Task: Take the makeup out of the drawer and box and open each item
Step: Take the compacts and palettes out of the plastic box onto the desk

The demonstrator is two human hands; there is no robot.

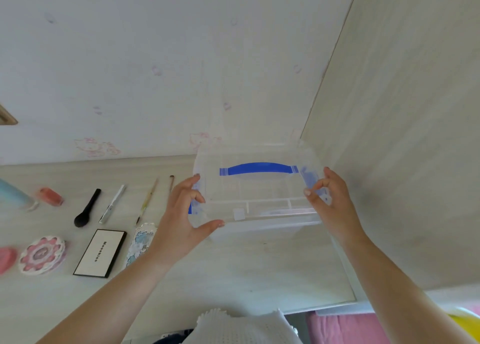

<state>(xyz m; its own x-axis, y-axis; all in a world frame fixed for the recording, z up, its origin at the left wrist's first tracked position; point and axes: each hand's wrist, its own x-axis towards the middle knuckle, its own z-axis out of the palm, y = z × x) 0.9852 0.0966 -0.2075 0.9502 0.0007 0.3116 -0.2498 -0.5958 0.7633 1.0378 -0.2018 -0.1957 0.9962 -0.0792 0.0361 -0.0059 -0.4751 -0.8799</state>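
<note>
Box step in hand. Clear plastic box (pixel 255 195) with blue handle (pixel 257 168) sat on the counter (pixel 233 265) at 1 o'clock of frame centre, against the side wall. Left hand (pixel 181 213) gripped the box's left end, thumb under the front corner, fingers curled on the blue side clip (pixel 193 203). Right hand (pixel 331 200) pinched the right clip (pixel 310 177) with its fingertips. Lid looked shut; contents couldn't be told through the plastic. Makeup already laid out at 9 o'clock: black brush (pixel 87 210), thin brushes, white palette (pixel 100 252), flower compact (pixel 42 254). Judgement: next move needs both clips released together, then the lid lifted by the handle.
</note>
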